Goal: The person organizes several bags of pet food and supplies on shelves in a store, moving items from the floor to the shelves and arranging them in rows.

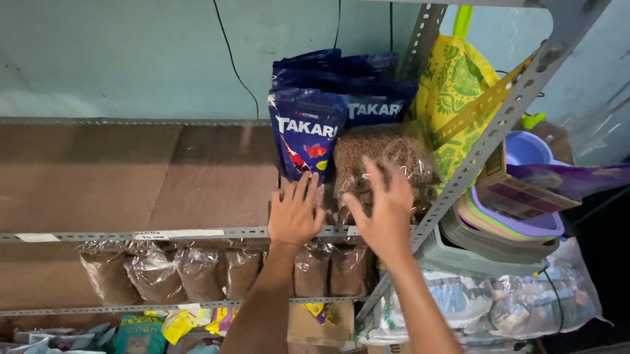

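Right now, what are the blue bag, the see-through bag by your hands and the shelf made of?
The blue bag looks like glossy plastic film: it shines and creases. The see-through bag near the right hand seems thin clear plastic, showing brown pellets inside. The shelf frame looks like grey-painted metal, punched with holes; its brown board may be cardboard or wood.

Glossy dark blue plastic pouches (pixel 305 134) are seen above the left hand (pixel 294 215); a clear crinkled plastic bag of brown pellets (pixel 378 160) is touched by the right hand (pixel 384 214); matt brown cardboard (pixel 99 179) lines the perforated grey metal shelf (pixel 171 234).
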